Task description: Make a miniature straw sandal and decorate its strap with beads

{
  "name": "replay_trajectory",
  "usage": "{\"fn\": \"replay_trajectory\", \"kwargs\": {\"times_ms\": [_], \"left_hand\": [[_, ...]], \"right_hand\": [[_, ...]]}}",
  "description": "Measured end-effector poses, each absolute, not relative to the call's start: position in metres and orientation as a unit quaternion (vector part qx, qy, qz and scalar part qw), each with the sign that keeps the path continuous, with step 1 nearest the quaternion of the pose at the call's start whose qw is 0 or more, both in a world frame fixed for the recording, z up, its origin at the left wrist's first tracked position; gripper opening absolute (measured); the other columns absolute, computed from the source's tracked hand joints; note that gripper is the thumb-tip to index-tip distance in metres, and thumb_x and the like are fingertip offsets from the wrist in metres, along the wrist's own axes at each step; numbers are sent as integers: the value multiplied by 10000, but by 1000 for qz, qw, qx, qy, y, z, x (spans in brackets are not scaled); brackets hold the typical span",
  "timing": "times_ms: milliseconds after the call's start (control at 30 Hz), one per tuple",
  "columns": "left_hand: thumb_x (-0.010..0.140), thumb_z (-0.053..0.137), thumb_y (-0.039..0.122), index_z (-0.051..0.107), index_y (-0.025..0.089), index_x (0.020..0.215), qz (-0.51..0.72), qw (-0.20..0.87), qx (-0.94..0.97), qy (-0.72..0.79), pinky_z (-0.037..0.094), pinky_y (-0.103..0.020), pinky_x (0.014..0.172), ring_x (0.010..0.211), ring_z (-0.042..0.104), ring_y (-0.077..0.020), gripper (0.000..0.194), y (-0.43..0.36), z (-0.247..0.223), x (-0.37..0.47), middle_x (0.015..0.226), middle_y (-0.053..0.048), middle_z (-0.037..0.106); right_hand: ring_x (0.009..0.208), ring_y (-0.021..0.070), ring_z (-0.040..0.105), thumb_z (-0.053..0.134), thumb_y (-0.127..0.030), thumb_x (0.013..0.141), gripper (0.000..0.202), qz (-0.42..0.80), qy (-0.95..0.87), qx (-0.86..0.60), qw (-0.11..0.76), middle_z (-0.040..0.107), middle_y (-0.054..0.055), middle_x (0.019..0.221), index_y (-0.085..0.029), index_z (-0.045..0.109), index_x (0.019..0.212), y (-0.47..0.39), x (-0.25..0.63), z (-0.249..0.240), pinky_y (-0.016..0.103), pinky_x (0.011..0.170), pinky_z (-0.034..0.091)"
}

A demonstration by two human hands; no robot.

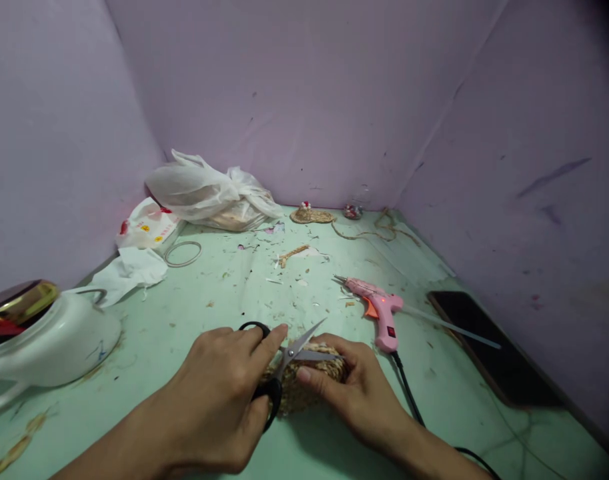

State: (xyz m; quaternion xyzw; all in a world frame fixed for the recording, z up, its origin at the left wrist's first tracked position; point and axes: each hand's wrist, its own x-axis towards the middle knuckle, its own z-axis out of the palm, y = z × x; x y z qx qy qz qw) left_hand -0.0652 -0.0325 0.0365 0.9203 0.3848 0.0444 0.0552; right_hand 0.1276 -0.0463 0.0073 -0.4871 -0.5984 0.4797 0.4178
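Note:
My left hand [217,383] is wrapped round the black handles of a pair of scissors [289,355], its index finger stretched along them. The blades are spread and point to the right, over a small brown woven straw-like piece [300,397]. My right hand [361,387] grips that piece from its right side, thumb on top, fingers behind. One blade lies across the piece's upper edge, close to my right thumb. The underside of the piece and part of its left side are hidden.
A pink glue gun [384,313] with its light on lies right, its cord running forward. Beyond it is a phone [489,347]. At left stand a white pot [69,340] and a tissue pack [149,227]. A plastic bag [209,190] and small straw slipper [311,215] are at the back.

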Motion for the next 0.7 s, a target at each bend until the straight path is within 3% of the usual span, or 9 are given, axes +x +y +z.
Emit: {"fn": "replay_trajectory", "kwargs": {"times_ms": [400,700], "left_hand": [[704,467,181,328,180,1373,-1,71,916,395,492,-434,709,807,607,-272,683,-36,43,-69,1059,-144,620],[724,453,110,327,210,1365,12,81,919,386,478,-342,694,762,617,-225,661,-37,38,-71,966,-93,651]], "right_hand": [[629,158,566,660,-272,732,90,389,-663,-494,406,645,15,668,-183,670,740,-52,131,5,276,583,428],[642,149,580,673,-236,731,55,400,-661,-462,435,667,7,693,-200,690,768,-52,130,6,263,612,439]]}}
